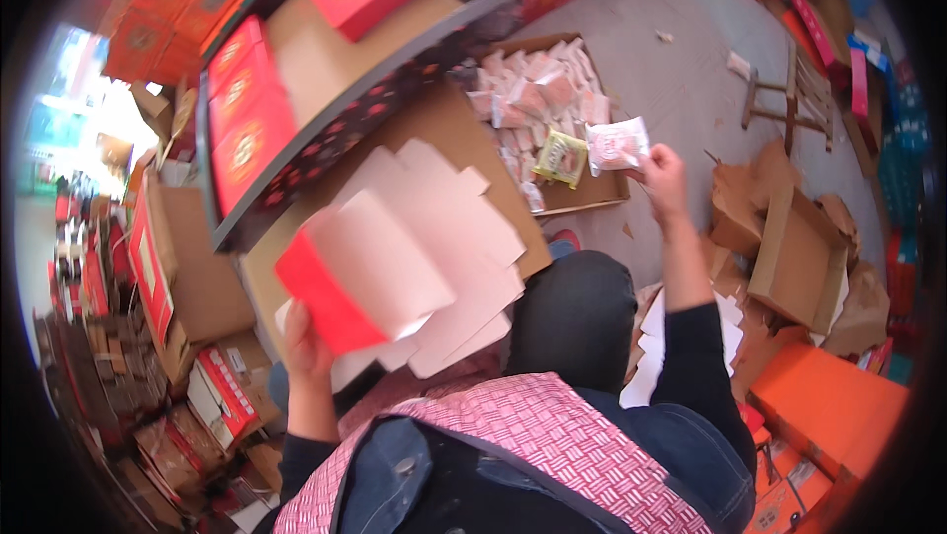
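In the head view: with the left hand (pixel 308 345), grasping an open red carton (pixel 330 287) by its near edge, with fingers partly hidden and the pale inside of the carton uncovered. To the right of these fingers, partly under the carton, a layer of flat tabbed carton blanks (pixel 478 228). Farther ahead of them, a black tray (pixel 390 77) with red boxes (pixel 245 161). With the right hand (pixel 663 179), pinching a white wrapped packet (pixel 618 144); left of these fingertips, a yellow packet (pixel 562 158) in a shallow cardboard box (pixel 590 197).
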